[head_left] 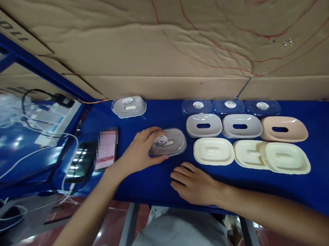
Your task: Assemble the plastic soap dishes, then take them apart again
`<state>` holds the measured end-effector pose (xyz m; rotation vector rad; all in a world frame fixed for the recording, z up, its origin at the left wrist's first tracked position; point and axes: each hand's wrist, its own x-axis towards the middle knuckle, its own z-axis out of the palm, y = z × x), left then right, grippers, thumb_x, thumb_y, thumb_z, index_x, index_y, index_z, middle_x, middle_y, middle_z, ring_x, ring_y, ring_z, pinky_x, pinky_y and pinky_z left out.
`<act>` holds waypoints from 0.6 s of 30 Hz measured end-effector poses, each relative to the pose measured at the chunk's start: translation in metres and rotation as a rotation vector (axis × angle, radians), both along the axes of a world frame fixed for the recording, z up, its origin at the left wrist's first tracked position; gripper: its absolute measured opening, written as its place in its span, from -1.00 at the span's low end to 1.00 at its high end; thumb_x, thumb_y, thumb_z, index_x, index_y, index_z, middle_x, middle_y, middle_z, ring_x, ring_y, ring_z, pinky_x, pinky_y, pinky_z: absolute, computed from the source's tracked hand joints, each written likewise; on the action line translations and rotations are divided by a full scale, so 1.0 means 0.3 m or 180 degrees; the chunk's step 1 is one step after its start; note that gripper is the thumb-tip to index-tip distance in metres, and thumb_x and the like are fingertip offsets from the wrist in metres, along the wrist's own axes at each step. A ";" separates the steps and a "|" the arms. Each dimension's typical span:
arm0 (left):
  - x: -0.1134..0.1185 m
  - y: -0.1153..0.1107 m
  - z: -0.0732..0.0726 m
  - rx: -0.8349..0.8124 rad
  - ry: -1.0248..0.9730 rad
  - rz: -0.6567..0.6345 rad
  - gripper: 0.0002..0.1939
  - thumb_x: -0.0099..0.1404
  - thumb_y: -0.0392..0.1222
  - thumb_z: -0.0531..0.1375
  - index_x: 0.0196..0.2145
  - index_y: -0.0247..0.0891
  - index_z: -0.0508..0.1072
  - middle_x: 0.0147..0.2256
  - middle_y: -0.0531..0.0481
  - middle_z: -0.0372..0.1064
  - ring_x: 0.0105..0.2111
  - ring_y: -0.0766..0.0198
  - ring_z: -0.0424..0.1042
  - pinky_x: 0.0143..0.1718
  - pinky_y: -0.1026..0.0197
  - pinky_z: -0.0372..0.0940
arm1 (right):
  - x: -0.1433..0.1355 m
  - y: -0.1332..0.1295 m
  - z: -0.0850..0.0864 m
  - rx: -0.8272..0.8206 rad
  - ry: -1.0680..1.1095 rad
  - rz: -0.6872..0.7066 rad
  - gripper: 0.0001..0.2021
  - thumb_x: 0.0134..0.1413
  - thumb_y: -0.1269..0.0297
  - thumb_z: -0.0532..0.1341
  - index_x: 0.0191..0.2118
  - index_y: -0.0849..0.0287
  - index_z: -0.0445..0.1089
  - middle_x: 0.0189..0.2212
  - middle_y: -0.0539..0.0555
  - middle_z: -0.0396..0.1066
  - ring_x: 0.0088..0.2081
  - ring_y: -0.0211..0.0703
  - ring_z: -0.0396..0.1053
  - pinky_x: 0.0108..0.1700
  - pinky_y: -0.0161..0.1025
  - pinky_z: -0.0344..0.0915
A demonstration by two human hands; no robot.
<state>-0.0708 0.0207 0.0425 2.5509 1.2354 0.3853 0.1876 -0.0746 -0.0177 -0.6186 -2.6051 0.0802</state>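
Note:
My left hand (140, 149) grips the left end of a grey soap dish (174, 141) with a transparent lid and a round label, thumb and fingers on opposite sides. My right hand (194, 183) rests on the blue table near its front edge, fingers loosely bent and a little apart, holding nothing. Beyond it stand cream soap dish bases (213, 150), two of them overlapping at the right. Behind these are two grey slotted trays (203, 125) and a peach slotted tray (284, 128). Three transparent labelled lids (198, 105) lie in the back row.
Another lidded soap dish (128, 106) stands at the back left. A phone (107, 148) with a lit screen and a dark glossy device (80, 163) lie at the left, among white cables (73, 151). A cardboard wall (121, 47) borders the table's back.

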 end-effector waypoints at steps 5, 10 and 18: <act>0.007 -0.007 -0.006 0.0166 0.0056 -0.0034 -0.26 0.33 0.10 0.41 0.34 -0.17 0.30 0.30 -0.31 0.30 0.29 -0.24 0.36 0.27 -0.27 0.28 | 0.001 0.002 0.001 -0.0027 0.0005 -0.0015 -0.87 0.42 0.37 0.19 -0.12 0.17 0.51 -0.03 0.15 0.59 -0.01 -0.01 0.44 0.13 -0.04 0.32; 0.017 -0.017 -0.015 0.0225 0.0041 -0.0019 -0.27 0.35 0.10 0.39 0.34 -0.20 0.28 0.30 -0.32 0.29 0.28 -0.23 0.35 0.27 -0.23 0.29 | -0.001 0.002 0.009 -0.0099 -0.0041 -0.0029 -0.85 0.44 0.35 0.18 -0.09 0.17 0.52 -0.02 0.15 0.60 -0.01 -0.01 0.45 0.14 -0.04 0.32; 0.010 0.093 0.020 0.0832 0.0628 0.0194 -0.41 0.50 0.10 0.24 0.34 -0.24 0.41 0.38 -0.45 0.19 0.32 -0.39 0.29 0.24 -0.37 0.22 | 0.002 0.002 0.008 -0.0213 -0.0130 -0.0020 -0.83 0.45 0.33 0.17 -0.04 0.17 0.53 0.02 0.15 0.59 0.03 0.00 0.44 0.18 -0.04 0.30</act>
